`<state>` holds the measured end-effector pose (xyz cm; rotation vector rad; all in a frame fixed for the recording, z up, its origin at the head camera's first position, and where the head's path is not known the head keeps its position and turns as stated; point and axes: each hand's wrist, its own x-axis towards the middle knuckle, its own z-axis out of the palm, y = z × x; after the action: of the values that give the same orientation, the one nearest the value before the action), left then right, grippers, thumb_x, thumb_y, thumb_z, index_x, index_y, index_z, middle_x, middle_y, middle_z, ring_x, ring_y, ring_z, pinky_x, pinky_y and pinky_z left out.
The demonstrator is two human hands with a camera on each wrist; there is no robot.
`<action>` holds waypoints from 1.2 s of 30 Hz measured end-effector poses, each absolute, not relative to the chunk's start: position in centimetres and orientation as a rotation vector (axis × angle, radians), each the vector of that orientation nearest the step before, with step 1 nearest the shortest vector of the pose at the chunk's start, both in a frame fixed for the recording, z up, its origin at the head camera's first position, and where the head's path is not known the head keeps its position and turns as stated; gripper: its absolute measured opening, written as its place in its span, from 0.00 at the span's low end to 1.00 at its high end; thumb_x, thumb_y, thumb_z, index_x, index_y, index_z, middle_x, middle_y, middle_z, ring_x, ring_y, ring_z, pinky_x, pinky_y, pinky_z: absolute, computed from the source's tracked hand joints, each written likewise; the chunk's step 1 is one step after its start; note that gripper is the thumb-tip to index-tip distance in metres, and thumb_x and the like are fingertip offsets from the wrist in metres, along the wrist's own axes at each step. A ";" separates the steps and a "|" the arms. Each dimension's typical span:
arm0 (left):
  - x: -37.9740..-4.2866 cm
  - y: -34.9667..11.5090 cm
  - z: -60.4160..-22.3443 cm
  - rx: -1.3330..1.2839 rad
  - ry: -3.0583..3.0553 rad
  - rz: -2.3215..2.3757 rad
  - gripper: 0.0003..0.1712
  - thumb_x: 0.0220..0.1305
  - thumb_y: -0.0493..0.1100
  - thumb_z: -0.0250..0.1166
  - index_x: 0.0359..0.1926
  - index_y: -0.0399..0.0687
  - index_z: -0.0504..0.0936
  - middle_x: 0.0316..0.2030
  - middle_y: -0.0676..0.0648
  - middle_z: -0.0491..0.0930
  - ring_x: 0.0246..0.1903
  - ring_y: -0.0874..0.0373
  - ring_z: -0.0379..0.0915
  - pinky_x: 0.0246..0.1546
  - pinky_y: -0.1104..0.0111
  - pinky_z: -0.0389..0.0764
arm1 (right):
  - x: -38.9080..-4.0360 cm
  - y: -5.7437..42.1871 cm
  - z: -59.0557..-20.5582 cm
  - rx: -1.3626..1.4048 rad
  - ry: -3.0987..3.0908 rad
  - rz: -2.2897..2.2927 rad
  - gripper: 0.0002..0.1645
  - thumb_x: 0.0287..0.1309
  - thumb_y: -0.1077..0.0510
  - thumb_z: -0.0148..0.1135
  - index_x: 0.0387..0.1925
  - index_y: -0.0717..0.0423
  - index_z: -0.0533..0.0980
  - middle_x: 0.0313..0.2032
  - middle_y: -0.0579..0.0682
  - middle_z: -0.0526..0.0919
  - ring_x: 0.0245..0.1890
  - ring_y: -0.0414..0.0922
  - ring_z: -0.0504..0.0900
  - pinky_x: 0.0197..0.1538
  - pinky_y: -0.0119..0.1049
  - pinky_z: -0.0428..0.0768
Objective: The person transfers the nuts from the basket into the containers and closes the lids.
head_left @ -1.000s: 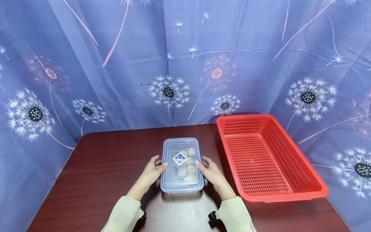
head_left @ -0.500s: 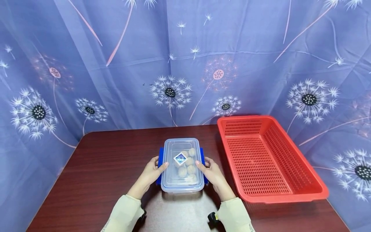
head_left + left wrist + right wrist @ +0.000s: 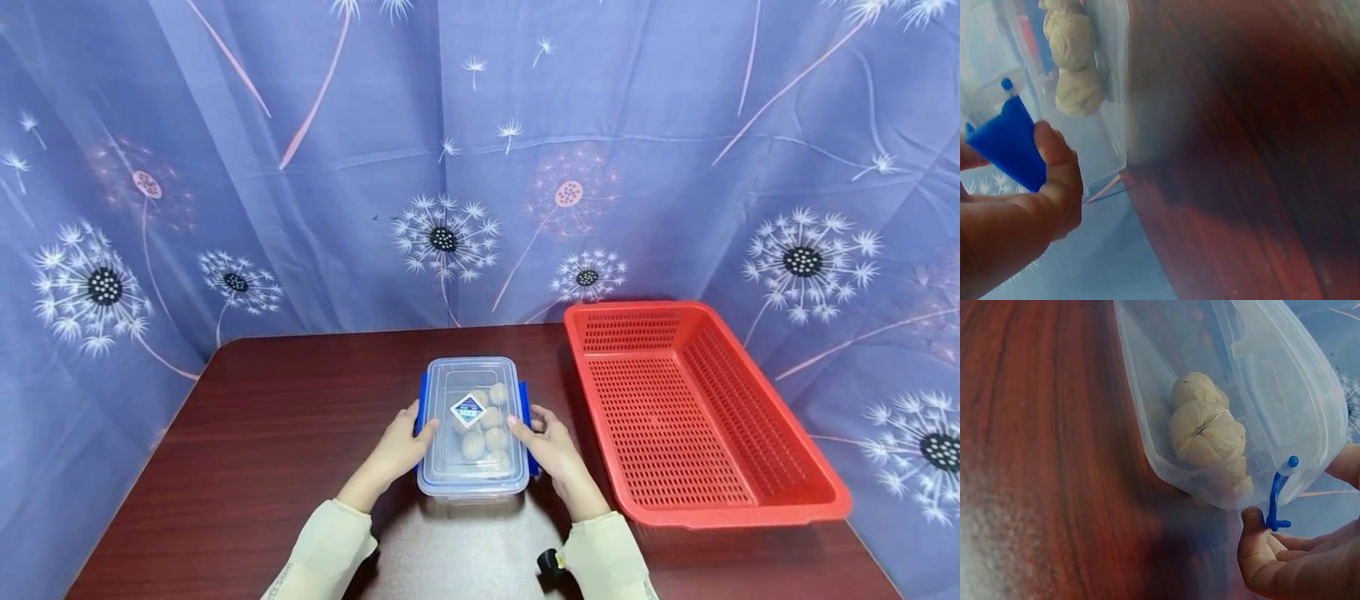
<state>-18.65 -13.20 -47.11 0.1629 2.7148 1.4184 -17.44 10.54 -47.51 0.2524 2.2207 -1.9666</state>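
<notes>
A clear plastic food container [image 3: 450,473] with a blue-edged lid and a diamond-shaped label lies upright on the table. Several walnuts [image 3: 1207,431] show through its walls. At its left side, my left hand [image 3: 396,448] has its thumb on the lid edge and fingers at the blue side latch [image 3: 1013,147], which angles outward. Opposite, my right hand [image 3: 557,450] rests its thumb on the lid, while its curled fingers touch the other latch [image 3: 1275,500], also swung out. Part of each latch is hidden by the fingers.
A red perforated basket [image 3: 738,512] stands to the right on the dark wood table [image 3: 300,400], with no items in it. A blue dandelion-print curtain [image 3: 315,250] hangs along the table's back and sides.
Both blue latches, out of sight one second ago, have swung out from the container's sides. Since half a second ago the left latch has turned and shows narrower. The container has stayed put.
</notes>
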 end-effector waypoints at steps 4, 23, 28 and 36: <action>-18.6 -12.7 -47.1 0.136 2.782 1.382 0.35 0.66 0.41 0.56 0.65 0.19 0.58 0.56 0.23 0.68 0.58 0.34 0.66 0.61 0.45 0.67 | -17.4 10.6 -47.5 0.249 2.214 -1.966 0.44 0.64 0.51 0.61 0.68 0.72 0.53 0.55 0.70 0.73 0.46 0.53 0.80 0.48 0.47 0.82; -18.2 -11.9 -47.3 0.078 2.840 1.372 0.34 0.66 0.41 0.56 0.65 0.19 0.59 0.49 0.27 0.71 0.50 0.39 0.71 0.56 0.48 0.73 | -17.3 9.9 -47.5 0.157 2.525 -1.822 0.27 0.63 0.54 0.61 0.51 0.76 0.73 0.37 0.63 0.83 0.33 0.47 0.82 0.38 0.40 0.83; -18.2 -11.7 -47.6 0.091 2.851 1.362 0.34 0.66 0.41 0.56 0.65 0.19 0.59 0.48 0.28 0.71 0.49 0.39 0.72 0.54 0.49 0.74 | -17.1 9.8 -47.7 -0.011 2.706 -1.708 0.28 0.66 0.57 0.57 0.57 0.77 0.69 0.45 0.69 0.81 0.40 0.54 0.83 0.44 0.46 0.83; -18.2 -11.9 -47.7 0.084 2.858 1.391 0.35 0.66 0.41 0.56 0.65 0.19 0.59 0.49 0.27 0.71 0.50 0.38 0.72 0.54 0.48 0.74 | -17.1 9.2 -47.5 -0.237 3.052 -1.354 0.27 0.65 0.60 0.55 0.57 0.81 0.67 0.46 0.74 0.79 0.45 0.64 0.81 0.48 0.56 0.79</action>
<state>-18.23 -11.91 -47.65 0.0836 2.8581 1.3909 -17.06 9.21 -47.50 -0.2368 3.0518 -1.3543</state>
